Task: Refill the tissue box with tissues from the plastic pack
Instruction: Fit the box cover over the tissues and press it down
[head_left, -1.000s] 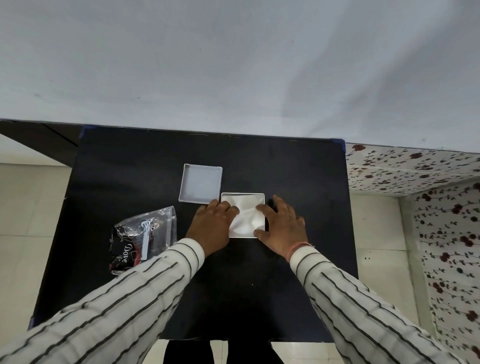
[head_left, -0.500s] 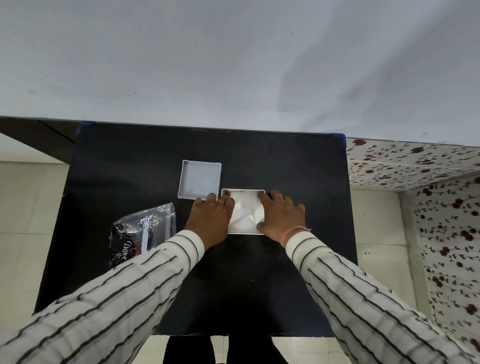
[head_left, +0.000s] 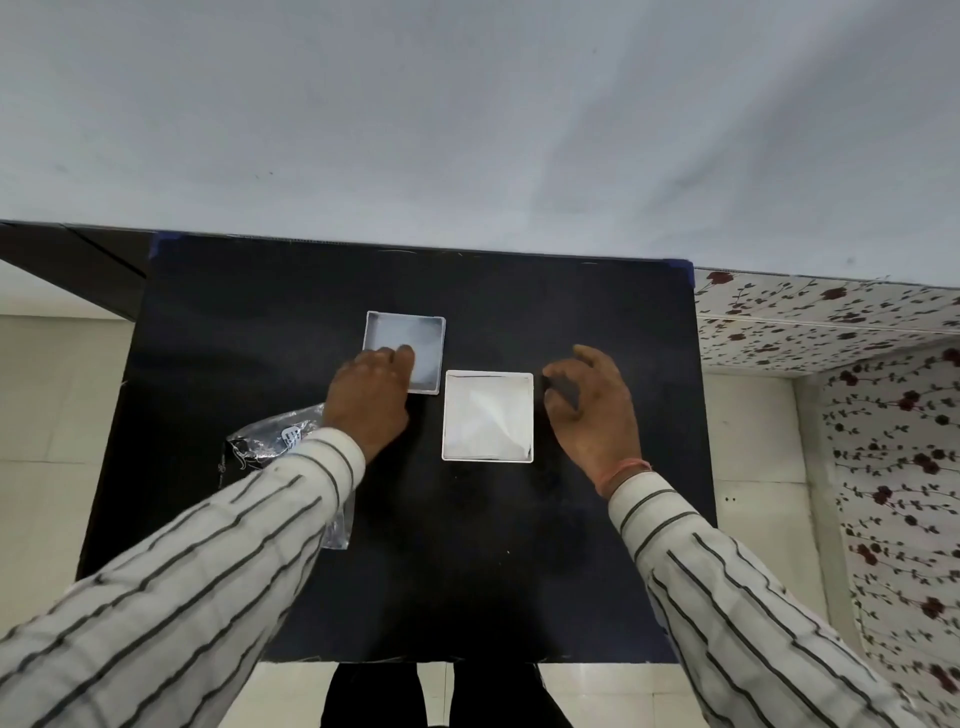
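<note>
Plastic pack lettering is blurred, unreadable; box unmarked.

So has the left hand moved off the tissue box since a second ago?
Yes. The left hand has left the tissue box and gone away to the left and farther up the table, its fingers now at the near edge of the lid.
</note>
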